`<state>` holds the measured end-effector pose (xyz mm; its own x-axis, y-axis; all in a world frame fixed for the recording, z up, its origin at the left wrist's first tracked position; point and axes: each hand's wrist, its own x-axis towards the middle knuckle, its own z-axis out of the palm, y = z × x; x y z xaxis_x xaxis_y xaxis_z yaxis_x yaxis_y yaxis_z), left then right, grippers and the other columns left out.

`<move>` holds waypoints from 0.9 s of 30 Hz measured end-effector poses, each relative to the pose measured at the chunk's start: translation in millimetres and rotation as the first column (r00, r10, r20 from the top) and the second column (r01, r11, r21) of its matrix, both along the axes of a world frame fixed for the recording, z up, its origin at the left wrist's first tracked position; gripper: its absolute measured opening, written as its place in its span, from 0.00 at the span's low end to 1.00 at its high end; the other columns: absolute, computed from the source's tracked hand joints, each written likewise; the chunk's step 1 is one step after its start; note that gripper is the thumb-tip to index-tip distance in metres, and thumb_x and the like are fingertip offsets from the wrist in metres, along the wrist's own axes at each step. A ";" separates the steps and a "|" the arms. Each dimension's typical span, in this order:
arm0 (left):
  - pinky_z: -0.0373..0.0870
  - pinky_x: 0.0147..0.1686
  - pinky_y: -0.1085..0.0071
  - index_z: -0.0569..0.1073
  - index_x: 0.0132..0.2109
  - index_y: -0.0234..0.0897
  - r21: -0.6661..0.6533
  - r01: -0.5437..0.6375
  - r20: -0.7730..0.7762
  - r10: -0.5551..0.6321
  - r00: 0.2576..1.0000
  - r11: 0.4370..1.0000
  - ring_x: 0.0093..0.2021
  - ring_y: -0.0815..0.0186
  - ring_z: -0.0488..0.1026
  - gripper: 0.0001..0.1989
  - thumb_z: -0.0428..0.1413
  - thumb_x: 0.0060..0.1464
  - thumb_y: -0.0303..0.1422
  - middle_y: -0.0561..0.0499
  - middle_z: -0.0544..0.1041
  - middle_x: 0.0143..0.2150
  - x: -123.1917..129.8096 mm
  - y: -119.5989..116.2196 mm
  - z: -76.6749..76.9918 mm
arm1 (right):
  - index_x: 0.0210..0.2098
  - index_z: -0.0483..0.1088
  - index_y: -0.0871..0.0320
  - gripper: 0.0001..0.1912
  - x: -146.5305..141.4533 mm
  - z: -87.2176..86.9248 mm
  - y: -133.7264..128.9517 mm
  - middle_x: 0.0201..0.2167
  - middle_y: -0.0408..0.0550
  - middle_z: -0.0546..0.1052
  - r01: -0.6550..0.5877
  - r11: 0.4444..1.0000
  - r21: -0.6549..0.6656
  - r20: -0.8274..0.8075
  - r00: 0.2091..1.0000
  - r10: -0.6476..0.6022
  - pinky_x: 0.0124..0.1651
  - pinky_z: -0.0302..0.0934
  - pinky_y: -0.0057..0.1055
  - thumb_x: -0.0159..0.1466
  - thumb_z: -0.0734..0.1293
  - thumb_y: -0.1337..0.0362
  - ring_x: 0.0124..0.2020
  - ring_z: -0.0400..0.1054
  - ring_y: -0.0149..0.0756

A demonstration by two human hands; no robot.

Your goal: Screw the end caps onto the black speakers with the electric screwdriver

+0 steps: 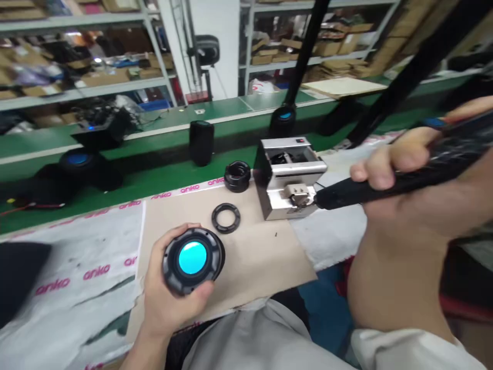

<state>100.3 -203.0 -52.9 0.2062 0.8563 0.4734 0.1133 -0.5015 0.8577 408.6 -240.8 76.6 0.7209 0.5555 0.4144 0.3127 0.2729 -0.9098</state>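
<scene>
My left hand [169, 295] is closed around a round black housing with a shiny blue lens [193, 258] facing up. In my right hand [400, 169] is a black electric screwdriver [346, 193], gripped by its body. Its tip points left and meets the front of a metal screw feeder [295, 174]; whether a screw sits on the bit is too small to see. A flat black ring [226, 218] lies on the cardboard sheet between the housing and the feeder. Behind it stands a stack of black rings [237, 176]. One tiny dark screw [276, 234] rests on the cardboard.
The cardboard [262, 262] lies on white printed wrapping over a green bench [165, 169]. Black cylindrical parts [202, 143] stand farther back, several with blue lenses. A dark pole [308, 56] rises behind the feeder. Shelves with boxes [111, 77] line the back.
</scene>
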 end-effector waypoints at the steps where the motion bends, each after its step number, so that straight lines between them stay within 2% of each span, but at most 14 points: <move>1: 0.78 0.62 0.56 0.73 0.63 0.39 0.002 0.034 -0.003 -0.034 0.999 0.999 0.60 0.48 0.82 0.38 0.76 0.49 0.42 0.40 0.81 0.60 7.3 0.8 -0.3 | 0.54 0.65 0.53 0.27 3.3 0.6 1.5 0.26 0.43 0.61 -0.006 1.000 0.023 -0.031 0.999 0.007 0.29 0.62 0.25 0.81 0.39 0.54 0.22 0.61 0.29; 2: 0.79 0.62 0.55 0.73 0.64 0.40 -0.002 0.076 -0.006 -0.076 0.997 0.997 0.60 0.48 0.82 0.38 0.76 0.49 0.43 0.41 0.81 0.60 16.3 1.8 -0.6 | 0.49 0.65 0.53 0.23 5.9 -0.1 4.6 0.23 0.42 0.58 -0.043 0.997 0.058 -0.075 0.996 0.047 0.26 0.60 0.25 0.81 0.44 0.52 0.20 0.60 0.30; 4: 0.79 0.62 0.54 0.72 0.64 0.41 -0.006 0.165 -0.014 -0.165 0.986 0.986 0.61 0.47 0.82 0.40 0.76 0.49 0.45 0.41 0.81 0.60 37.9 5.4 -0.9 | 0.44 0.64 0.52 0.18 9.9 -4.9 14.9 0.20 0.39 0.59 -0.146 0.985 0.087 -0.087 0.984 0.154 0.24 0.60 0.25 0.78 0.56 0.46 0.18 0.61 0.29; 7: 0.81 0.60 0.54 0.72 0.64 0.40 0.033 0.239 -0.019 -0.238 0.971 0.971 0.60 0.47 0.83 0.40 0.76 0.49 0.47 0.41 0.82 0.60 70.7 15.7 -0.7 | 0.37 0.64 0.53 0.29 15.3 -18.3 35.6 0.19 0.36 0.64 -0.246 0.956 0.161 -0.034 0.967 0.254 0.22 0.58 0.24 0.66 0.71 0.33 0.16 0.60 0.25; 9: 0.82 0.57 0.58 0.73 0.63 0.39 0.058 0.241 -0.014 -0.241 0.971 0.969 0.57 0.50 0.85 0.39 0.76 0.49 0.46 0.41 0.83 0.60 86.1 24.2 0.1 | 0.33 0.64 0.54 0.35 19.0 -28.3 47.2 0.17 0.37 0.65 -0.321 0.909 0.266 -0.022 0.941 0.339 0.17 0.54 0.26 0.59 0.76 0.31 0.14 0.59 0.27; 12: 0.82 0.53 0.63 0.74 0.62 0.38 0.063 0.231 -0.012 -0.231 0.973 0.971 0.54 0.53 0.86 0.38 0.76 0.49 0.46 0.42 0.84 0.58 95.5 33.4 1.5 | 0.30 0.67 0.56 0.31 21.6 -39.0 55.1 0.17 0.39 0.67 -0.404 0.848 0.344 -0.004 0.902 0.431 0.14 0.52 0.29 0.61 0.79 0.36 0.13 0.60 0.29; 19: 0.81 0.54 0.62 0.74 0.63 0.39 0.034 0.266 0.030 -0.267 0.963 0.964 0.54 0.53 0.86 0.41 0.78 0.45 0.45 0.43 0.85 0.58 92.8 32.1 1.6 | 0.26 0.61 0.56 0.33 18.5 -45.3 53.4 0.16 0.37 0.64 -0.415 0.858 0.304 -0.017 0.898 0.440 0.14 0.50 0.26 0.65 0.76 0.38 0.12 0.58 0.27; 22: 0.81 0.55 0.63 0.74 0.63 0.40 0.030 0.276 0.043 -0.277 0.960 0.961 0.55 0.54 0.85 0.41 0.78 0.45 0.43 0.44 0.85 0.58 94.0 31.5 1.0 | 0.29 0.65 0.56 0.29 21.8 -48.9 49.8 0.16 0.38 0.66 -0.489 0.830 0.269 -0.067 0.850 0.522 0.13 0.51 0.28 0.65 0.77 0.39 0.12 0.59 0.29; 25: 0.80 0.55 0.65 0.74 0.63 0.41 0.022 0.294 0.046 -0.295 0.955 0.956 0.56 0.55 0.85 0.40 0.78 0.45 0.43 0.44 0.84 0.58 94.7 31.2 0.0 | 0.32 0.67 0.56 0.29 18.7 -34.5 40.0 0.17 0.37 0.69 -0.526 0.810 0.260 -0.126 0.813 0.569 0.12 0.55 0.30 0.62 0.79 0.39 0.12 0.60 0.30; 27: 0.80 0.57 0.64 0.73 0.64 0.41 0.021 0.308 0.047 -0.309 0.950 0.951 0.57 0.54 0.84 0.41 0.78 0.46 0.45 0.44 0.82 0.59 94.3 30.8 -1.1 | 0.34 0.68 0.55 0.28 9.2 -8.6 31.5 0.18 0.36 0.69 -0.491 0.825 0.280 -0.124 0.833 0.539 0.14 0.60 0.32 0.61 0.79 0.40 0.14 0.62 0.30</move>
<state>194.7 -172.1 -54.0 0.4353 0.7485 0.5002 -0.0910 -0.5162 0.8516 417.8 -209.3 68.0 0.4329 0.7749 0.4606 -0.1040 0.5505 -0.8283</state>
